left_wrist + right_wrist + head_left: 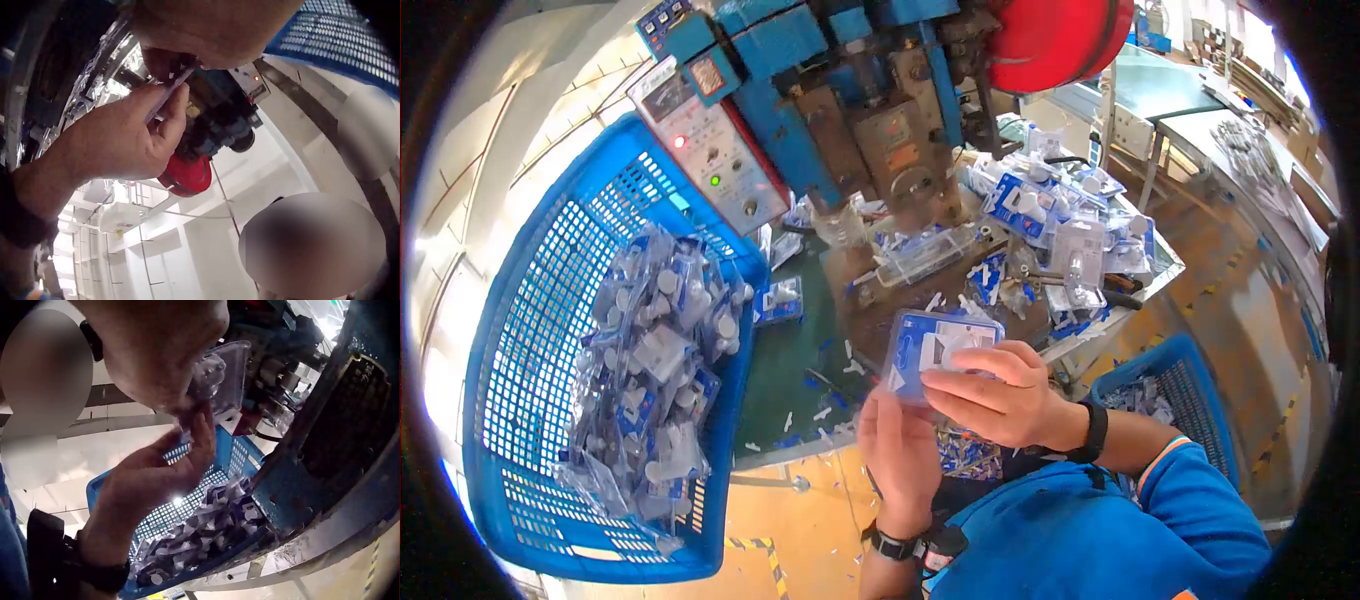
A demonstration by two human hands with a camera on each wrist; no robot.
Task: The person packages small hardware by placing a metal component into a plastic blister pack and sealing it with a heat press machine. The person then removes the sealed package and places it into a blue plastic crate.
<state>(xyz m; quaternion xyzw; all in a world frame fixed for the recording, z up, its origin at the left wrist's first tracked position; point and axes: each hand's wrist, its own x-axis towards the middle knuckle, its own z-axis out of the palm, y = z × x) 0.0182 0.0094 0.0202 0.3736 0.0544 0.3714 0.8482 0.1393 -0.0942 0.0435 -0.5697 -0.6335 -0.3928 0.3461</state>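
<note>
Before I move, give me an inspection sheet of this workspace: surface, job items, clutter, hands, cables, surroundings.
Surface: green worktop, littered.
Job's things: one blister pack in both hands; more packs in the large blue basket and in a pile right of the machine.
Clutter: small white and blue scraps scattered across the worktop.
Hands: left hand holds the pack's near edge; right hand grips it from the right.
Cables: one dark cord-like line in the right wrist view; its route is unclear.
Surroundings: control box with red and green lights lit; red wheel; smaller blue basket at lower right.
</note>
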